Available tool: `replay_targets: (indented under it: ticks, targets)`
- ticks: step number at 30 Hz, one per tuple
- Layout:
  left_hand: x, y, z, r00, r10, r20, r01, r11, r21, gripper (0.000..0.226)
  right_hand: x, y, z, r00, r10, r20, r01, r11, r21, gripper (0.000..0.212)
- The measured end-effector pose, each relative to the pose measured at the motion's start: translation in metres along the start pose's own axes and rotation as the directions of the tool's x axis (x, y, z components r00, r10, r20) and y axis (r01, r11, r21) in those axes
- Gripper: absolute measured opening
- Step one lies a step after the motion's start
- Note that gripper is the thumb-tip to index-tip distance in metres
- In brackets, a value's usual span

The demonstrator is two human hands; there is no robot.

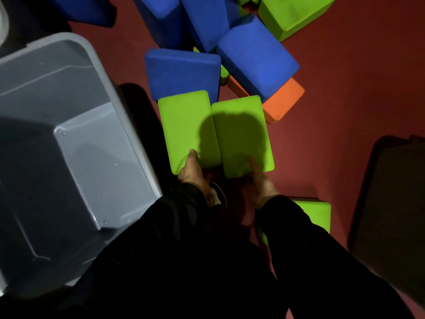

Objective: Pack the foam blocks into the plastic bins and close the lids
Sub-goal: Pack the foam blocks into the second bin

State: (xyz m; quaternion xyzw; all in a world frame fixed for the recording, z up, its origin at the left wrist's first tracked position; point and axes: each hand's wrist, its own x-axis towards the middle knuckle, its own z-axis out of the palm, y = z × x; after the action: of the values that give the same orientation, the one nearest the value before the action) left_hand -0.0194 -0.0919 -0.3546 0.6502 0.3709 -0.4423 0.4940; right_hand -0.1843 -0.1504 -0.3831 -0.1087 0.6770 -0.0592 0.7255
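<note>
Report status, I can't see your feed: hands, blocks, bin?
Left hand grips one green block, right hand another. Gray bin open, empty. Path clear.

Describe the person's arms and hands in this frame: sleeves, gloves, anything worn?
Both arms wear long, loose black sleeves, the left sleeve and the right sleeve, reaching to the wrists. The left hand and right hand are bare: no gloves. No rings or markings show. A pale edge sits at the left wrist; whether it is a cuff or a strap cannot be told in the dim light.
</note>
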Motion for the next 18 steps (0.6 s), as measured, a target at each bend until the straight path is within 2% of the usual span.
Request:
replay_targets:
  ticks: [2,4,5,7,9,11,13,15,16,18]
  targets:
    - [0.017,-0.002,0.0,0.999,0.016,-0.047,-0.017,1.0,-0.023,0.075,0.007,0.001,0.001,0.999,-0.049,-0.002,0.049,0.998,0.027,0.082]
    - [0.054,-0.016,-0.003,0.992,-0.005,-0.129,0.002,1.0,-0.022,0.113,0.013,0.001,-0.001,0.998,-0.053,-0.021,0.054,0.998,0.042,0.075]
    - [0.064,-0.021,-0.005,0.989,-0.011,-0.147,0.008,1.0,-0.024,0.121,0.008,-0.004,0.001,0.998,-0.052,-0.036,0.054,0.997,0.048,0.069]
    - [0.058,-0.021,-0.007,0.989,0.015,-0.149,-0.029,0.995,-0.095,0.105,0.007,-0.007,-0.001,0.997,-0.062,-0.046,0.066,0.995,0.078,0.068]
    - [0.023,-0.007,-0.004,0.99,0.053,-0.134,-0.071,0.989,-0.13,0.083,0.01,-0.01,-0.002,0.996,-0.071,-0.045,0.075,0.994,0.085,0.081]
    - [0.01,-0.004,-0.003,0.997,0.053,-0.06,-0.061,0.989,-0.135,0.086,0.008,-0.011,-0.002,0.996,-0.072,-0.059,0.077,0.994,0.075,0.089]
    - [-0.006,-0.001,-0.002,0.999,0.05,-0.012,-0.051,0.992,-0.118,0.098,-0.007,-0.015,-0.003,0.989,-0.106,-0.1,0.113,0.992,0.064,0.077]
    - [-0.029,0.006,-0.004,0.996,0.092,0.014,-0.09,0.991,-0.099,0.091,-0.023,-0.017,-0.007,0.974,-0.159,-0.163,0.165,0.986,0.023,0.059]
    - [-0.038,0.012,-0.003,0.996,0.085,0.027,-0.078,0.976,-0.205,0.088,-0.03,-0.015,-0.011,0.964,-0.192,-0.186,0.2,0.979,0.026,0.053]
    - [-0.061,0.023,-0.002,0.992,0.115,0.041,-0.106,0.978,-0.177,0.088,-0.047,-0.014,-0.015,0.929,-0.277,-0.244,0.3,0.952,0.06,0.046]
